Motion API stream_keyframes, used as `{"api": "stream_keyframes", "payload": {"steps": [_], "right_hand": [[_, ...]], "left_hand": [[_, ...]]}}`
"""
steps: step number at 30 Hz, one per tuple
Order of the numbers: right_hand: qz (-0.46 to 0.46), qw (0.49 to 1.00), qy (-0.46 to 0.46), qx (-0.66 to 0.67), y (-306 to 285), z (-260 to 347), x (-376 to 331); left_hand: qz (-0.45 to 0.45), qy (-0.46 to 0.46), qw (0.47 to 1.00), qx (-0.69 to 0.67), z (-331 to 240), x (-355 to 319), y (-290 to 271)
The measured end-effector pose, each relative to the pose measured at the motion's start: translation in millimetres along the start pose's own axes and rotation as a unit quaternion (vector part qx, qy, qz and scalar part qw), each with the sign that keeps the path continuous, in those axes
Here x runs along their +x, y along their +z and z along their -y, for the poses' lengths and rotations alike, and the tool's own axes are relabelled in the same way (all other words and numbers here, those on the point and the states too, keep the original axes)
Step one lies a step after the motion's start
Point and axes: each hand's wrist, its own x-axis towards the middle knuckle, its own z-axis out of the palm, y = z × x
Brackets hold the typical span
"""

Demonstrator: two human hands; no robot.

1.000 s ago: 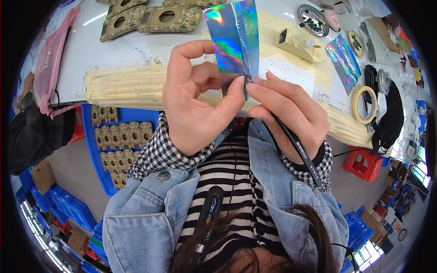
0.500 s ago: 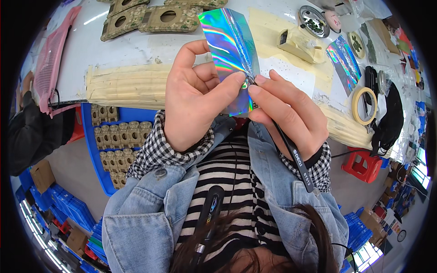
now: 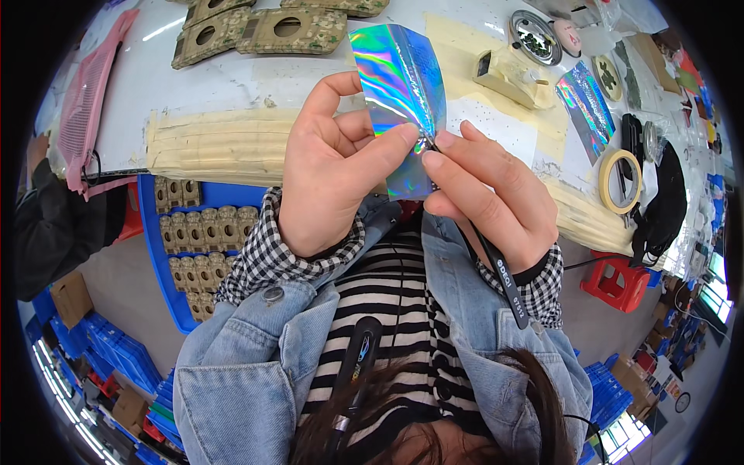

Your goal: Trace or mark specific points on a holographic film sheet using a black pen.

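My left hand point(image 3: 333, 170) pinches a shiny holographic foil sheet point(image 3: 394, 70) between thumb and fingers, holding it up in front of my chest. The sheet is a creased strip with rainbow reflections. My right hand point(image 3: 496, 186) is closed around slim black tweezers point(image 3: 502, 283), whose rear end sticks out below the palm. Its thumb and forefinger meet the sheet's right edge beside my left thumb. The tweezer tips, and anything small between them, are mostly hidden by my fingers.
Camouflage-patterned housings point(image 3: 291, 32) lie at the back left of the white table point(image 3: 217, 85). A blue tray point(image 3: 167, 271) of similar small parts is below left. To the right are a tape roll point(image 3: 620, 180), another foil sheet point(image 3: 587, 105), a tape dispenser point(image 3: 508, 80) and a round dish point(image 3: 535, 58).
The foil sheet has shifted slightly right and down, and its tilt and reflections differ a little. Both hands keep nearly the same place and grip.
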Motion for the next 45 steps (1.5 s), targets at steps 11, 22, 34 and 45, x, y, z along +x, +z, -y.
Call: {"api": "stream_keyframes", "payload": {"steps": [11,22,34,45], "right_hand": [[-0.007,1.0,0.006,0.011,1,0,-2],[-0.01,1.0,0.002,0.026,1,-1,-3],[0.006,0.999,-0.03,-0.016,-1,-1,-1],[0.028,0.996,-0.046,-0.075,-4,3,2]], "left_hand": [[0.009,-0.01,1.0,-0.008,0,0,-1],[0.016,-0.013,1.0,-0.015,-1,-1,-1],[-0.021,0.075,0.993,0.083,5,-2,5],[-0.039,0.162,0.97,0.178,12,0,4]]}}
